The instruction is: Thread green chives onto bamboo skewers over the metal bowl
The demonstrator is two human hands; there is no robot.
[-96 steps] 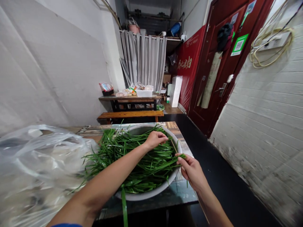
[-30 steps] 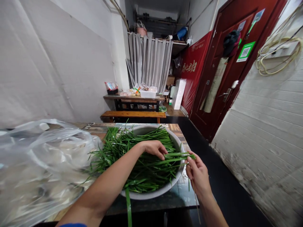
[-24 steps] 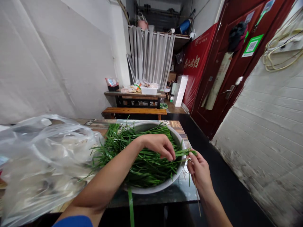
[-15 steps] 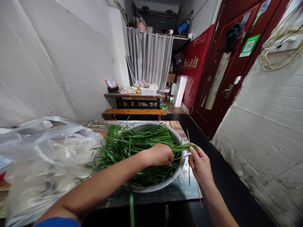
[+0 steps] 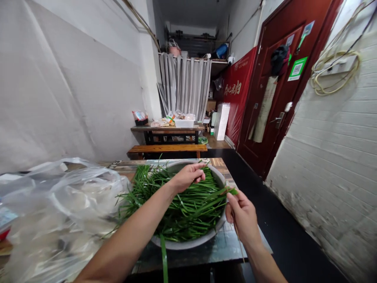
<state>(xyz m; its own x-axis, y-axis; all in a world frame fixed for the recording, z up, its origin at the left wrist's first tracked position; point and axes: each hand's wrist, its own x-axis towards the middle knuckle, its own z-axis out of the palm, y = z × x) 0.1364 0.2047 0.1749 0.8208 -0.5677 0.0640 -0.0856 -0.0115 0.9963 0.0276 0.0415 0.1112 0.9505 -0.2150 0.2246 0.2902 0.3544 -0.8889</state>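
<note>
A wide metal basin [image 5: 214,233] is heaped with long, thin green garlic chives [image 5: 188,214], some drooping over its left side and front. At the basin's right rim, my right hand [image 5: 244,216] pinches the ends of a few chives between thumb and fingers. A thin, dry brownish stalk [image 5: 239,240] hangs down below that hand. My left hand [image 5: 189,177] is over the far part of the basin, above the heap. Its fingers are curled and the index finger reaches toward the far rim; whatever they hold is too small to make out.
The basin stands on a patterned table [image 5: 219,251]. Clear plastic bags [image 5: 64,212] with pale contents lie on the left. Beyond are a wooden bench [image 5: 167,148] and a second table [image 5: 138,128] carrying a white tub [image 5: 184,123]. A red door [image 5: 265,102] is at the right.
My left hand has moved up and away from the chives toward the far rim, its index finger now extended. My right hand still pinches chive ends. The view has tilted up slightly.
</note>
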